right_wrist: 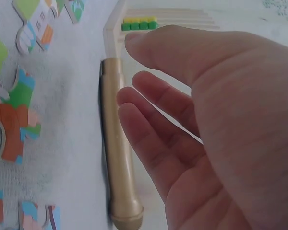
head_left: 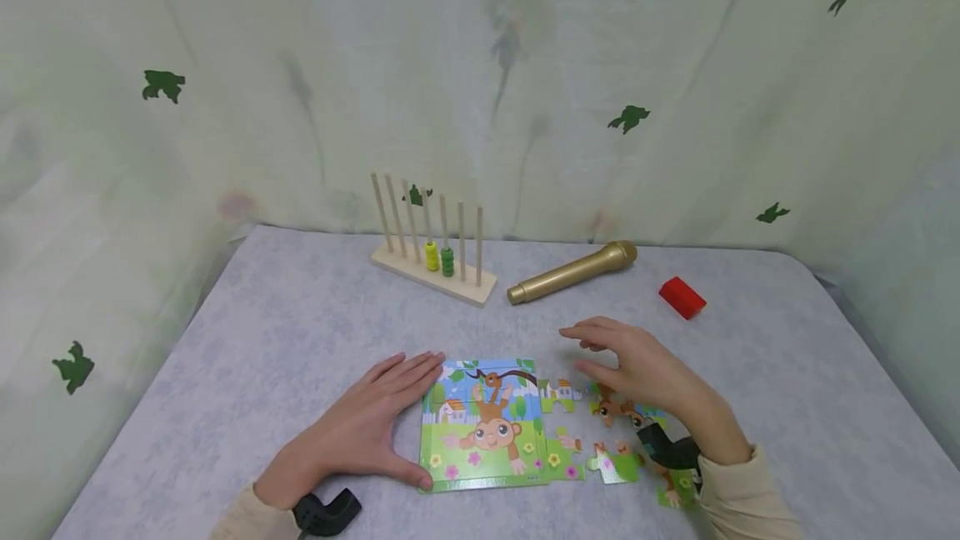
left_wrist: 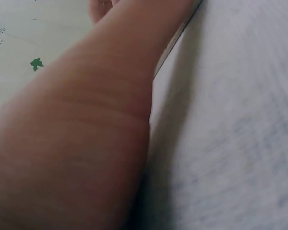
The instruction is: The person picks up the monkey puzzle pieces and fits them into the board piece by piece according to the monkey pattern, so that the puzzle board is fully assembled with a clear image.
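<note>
A square picture board [head_left: 480, 432] showing a cartoon monkey lies flat on the table. My left hand [head_left: 375, 419] rests along the board's left side, fingers straight and thumb at its lower left corner. To the board's right, several loose jigsaw pieces [head_left: 617, 465] are spread out; some sit against its edge. Above those pieces hovers my right hand [head_left: 626, 361], fingers loosely bent with nothing between them. In the right wrist view, thumb and fingers are apart, with jigsaw pieces [right_wrist: 19, 115] on the table beyond. The left wrist view shows mostly forearm [left_wrist: 81, 110].
Behind the board stands a wooden peg rack [head_left: 431, 273] with yellow and green beads. A gold toy microphone [head_left: 570, 273] lies to its right, and a red block [head_left: 682, 297] farther right. A pale patterned cloth [head_left: 480, 90] hangs behind the grey table [head_left: 300, 315].
</note>
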`<state>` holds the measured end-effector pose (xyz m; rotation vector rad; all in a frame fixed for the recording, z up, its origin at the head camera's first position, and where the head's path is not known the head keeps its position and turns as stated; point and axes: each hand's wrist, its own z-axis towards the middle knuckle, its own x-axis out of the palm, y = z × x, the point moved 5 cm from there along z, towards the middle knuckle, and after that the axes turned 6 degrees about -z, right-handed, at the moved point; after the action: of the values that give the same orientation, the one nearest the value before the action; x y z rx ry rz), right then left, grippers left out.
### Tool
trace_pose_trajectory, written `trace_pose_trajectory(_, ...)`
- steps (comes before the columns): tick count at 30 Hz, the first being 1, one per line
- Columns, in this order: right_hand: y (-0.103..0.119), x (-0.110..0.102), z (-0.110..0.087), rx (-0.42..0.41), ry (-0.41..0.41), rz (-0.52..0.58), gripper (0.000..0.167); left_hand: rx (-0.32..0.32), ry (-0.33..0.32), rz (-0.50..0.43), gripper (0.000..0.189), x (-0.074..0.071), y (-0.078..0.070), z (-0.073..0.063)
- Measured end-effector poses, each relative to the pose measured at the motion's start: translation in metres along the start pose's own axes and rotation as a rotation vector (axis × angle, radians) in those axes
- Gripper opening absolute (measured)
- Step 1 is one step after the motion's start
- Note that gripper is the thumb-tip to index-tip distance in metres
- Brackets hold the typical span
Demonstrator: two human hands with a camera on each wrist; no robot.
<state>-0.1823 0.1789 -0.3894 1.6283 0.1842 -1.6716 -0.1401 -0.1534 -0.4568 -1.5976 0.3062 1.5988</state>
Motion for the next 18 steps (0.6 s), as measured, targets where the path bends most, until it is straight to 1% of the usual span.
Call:
trace_pose_trajectory(3, -0.004, -0.004, -0.003, 0.013, -0.007, 0.003, 0.045, 0.006, -0.013, -0.002, 0.133, 0.0, 0.0, 0.0)
trace_pose_trajectory(8, -0.008, -0.001, -0.004, 0.024, 0.024, 0.009, 0.044, 0.004, -0.01, 0.007, 0.133, 0.001, -0.001, -0.001)
trace_pose_trajectory(13, -0.015, -0.005, -0.008, 0.014, -0.016, -0.03, 0.044, -0.009, -0.001, 0.01, 0.135, 0.0, -0.001, -0.002)
trace_pose_trajectory(16, -0.022, -0.013, -0.012, 0.031, -0.04, -0.053, 0.044, -0.015, 0.005, 0.014, 0.134, -0.001, -0.001, -0.001)
trace_pose_trajectory(18, -0.026, -0.019, -0.015, 0.06, -0.042, -0.053, 0.044, -0.016, 0.009, 0.013, 0.134, -0.002, -0.001, 0.0)
